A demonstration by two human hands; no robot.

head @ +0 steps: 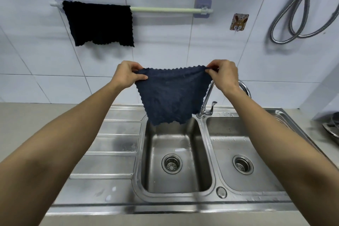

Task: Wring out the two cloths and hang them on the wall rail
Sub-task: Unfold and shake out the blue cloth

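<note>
A dark blue cloth (171, 95) with a scalloped edge hangs spread out above the left sink basin. My left hand (126, 75) pinches its top left corner and my right hand (222, 75) pinches its top right corner. A second, darker cloth (100, 24) is draped over the left part of the pale green wall rail (165, 9). The rail's right half is bare. The held cloth is below the rail and to the right of the hung one.
A steel double sink (205, 152) with a ribbed drainboard (113, 152) lies below. The tap (207, 102) rises just behind the held cloth's right side. A metal shower hose (297, 24) loops on the right wall, beside a small sticker hook (238, 22).
</note>
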